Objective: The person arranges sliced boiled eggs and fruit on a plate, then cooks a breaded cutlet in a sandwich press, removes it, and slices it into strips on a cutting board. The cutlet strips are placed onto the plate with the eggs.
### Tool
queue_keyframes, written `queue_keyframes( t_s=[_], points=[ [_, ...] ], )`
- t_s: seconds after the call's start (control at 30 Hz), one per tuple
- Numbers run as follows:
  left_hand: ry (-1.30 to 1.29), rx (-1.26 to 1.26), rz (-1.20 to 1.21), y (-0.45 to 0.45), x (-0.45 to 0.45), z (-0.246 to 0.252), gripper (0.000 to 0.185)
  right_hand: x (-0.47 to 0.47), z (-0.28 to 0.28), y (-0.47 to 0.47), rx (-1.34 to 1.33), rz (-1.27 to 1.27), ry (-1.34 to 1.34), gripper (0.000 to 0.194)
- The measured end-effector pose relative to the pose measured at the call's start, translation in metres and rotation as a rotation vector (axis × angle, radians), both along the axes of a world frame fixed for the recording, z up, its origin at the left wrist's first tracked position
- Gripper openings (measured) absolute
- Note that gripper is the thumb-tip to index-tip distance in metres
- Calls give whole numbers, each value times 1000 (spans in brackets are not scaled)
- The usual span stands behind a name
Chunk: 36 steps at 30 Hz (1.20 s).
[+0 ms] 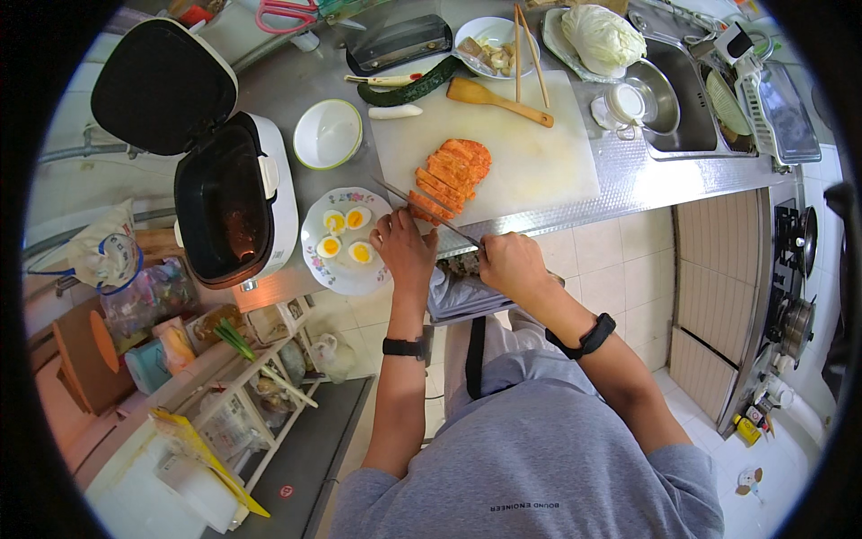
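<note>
My right hand (513, 264) grips the handle of a kitchen knife (431, 214), whose blade lies slantwise over the near end of a sliced orange-red cutlet (452, 176). The cutlet rests on a white cutting board (545, 162). The fingertips of my left hand (406, 246) touch the near end slices, close to the blade; whether they grip a slice is hidden. Left of this hand, a flowered plate (350, 273) holds several boiled egg halves (360, 252). A wooden spatula (498, 101) lies across the board's far part, near a cucumber (411, 87) and a white peeled piece (395, 112).
An air fryer (279, 202) with its lid up stands left, beside an empty bowl (328, 134). Farther back are a bowl (471, 30) with chopsticks (518, 60) and a cabbage (603, 40). A glass jar (623, 104) stands by the sink (693, 128). A lined bin (465, 306) sits below the counter edge.
</note>
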<state>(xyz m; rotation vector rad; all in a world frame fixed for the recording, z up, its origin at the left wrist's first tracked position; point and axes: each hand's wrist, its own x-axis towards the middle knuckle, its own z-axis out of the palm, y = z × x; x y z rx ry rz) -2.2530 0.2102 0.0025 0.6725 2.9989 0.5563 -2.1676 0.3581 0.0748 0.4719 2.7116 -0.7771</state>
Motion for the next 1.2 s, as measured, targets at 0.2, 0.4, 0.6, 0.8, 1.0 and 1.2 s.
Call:
queue_keyframes(
  t_s=[0.2, 0.4, 0.6, 0.8, 1.0, 1.2],
  points=[
    [61, 6, -5, 2, -1, 0, 47, -3, 5, -2, 35, 38, 6, 15],
    [97, -21, 12, 3, -2, -2, 43, -10, 7, -4, 46, 78, 53, 14],
    [149, 18, 22, 4, -6, -7, 42, -23, -18, -10, 43, 46, -48, 16],
    [105, 2, 41, 5, -9, -7, 42, -15, -21, -6, 47, 43, -26, 15],
    [129, 60, 30, 4, -9, -7, 47, -26, -33, -3, 31, 0, 3, 14],
    [57, 0, 53, 2, -7, -6, 49, -18, -27, 4, -13, -6, 108, 19]
  ],
)
